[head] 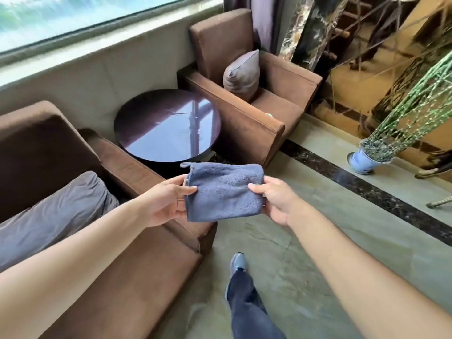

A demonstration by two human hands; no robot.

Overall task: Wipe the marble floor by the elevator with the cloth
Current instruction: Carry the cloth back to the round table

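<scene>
Both grips closed on the folded blue cloth [223,192]: left hand [163,200] pinches its 9 o'clock edge, right hand [271,198] its 3 o'clock edge, held above the marble floor [318,241]. Judged preparatory; wiping not begun. Next: lower cloth to floor.

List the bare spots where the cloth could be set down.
Bare: the round table between the two armchairs, and the marble floor right of the near armchair. Crowded: each seat holds a cushion, and a vase stands beyond the dark strip.
</scene>
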